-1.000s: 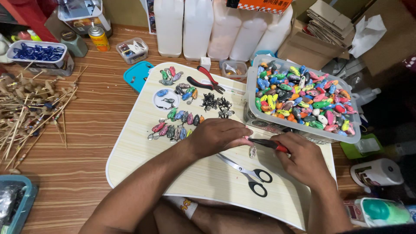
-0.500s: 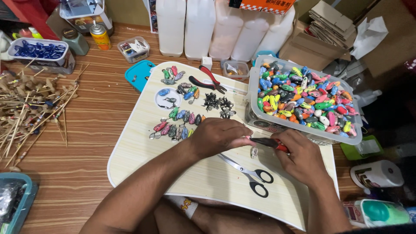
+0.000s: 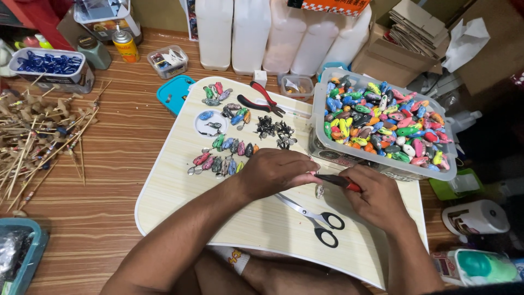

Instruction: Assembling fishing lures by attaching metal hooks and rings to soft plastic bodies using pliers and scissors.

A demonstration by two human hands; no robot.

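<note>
Two hands met over the pale lap board (image 3: 180,191), which rested on the wooden bench (image 3: 109,164). Left hand (image 3: 275,172) lay knuckles up, fingers curled and pressed together on a small lure piece (image 3: 319,191); only a bit of it showed below the fingertips, so exact pinch pt couldn't be told. Right hand (image 3: 376,199) had its grip closed round red-handled pliers (image 3: 335,181), nose aimed left twd the left fingertips, just beside the piece.

Scissors (image 3: 316,218) w/ black handles lay flat on the board, just below both hands, touching neither. Approx. a dozen finished lures (image 3: 224,155) sat in loose rows above the left hand; a dark pile of hooks (image 3: 275,131) lay near them. A second pr of pliers (image 3: 261,99), red and black, lay at the board's top edge.

Clear tub (image 3: 382,164) of multicolour lure bodies stood at the board's right side, near the right hand. Bundle of sticks (image 3: 38,136) lay well apart at far left of bench. White jugs (image 3: 262,33) stood along the back.
</note>
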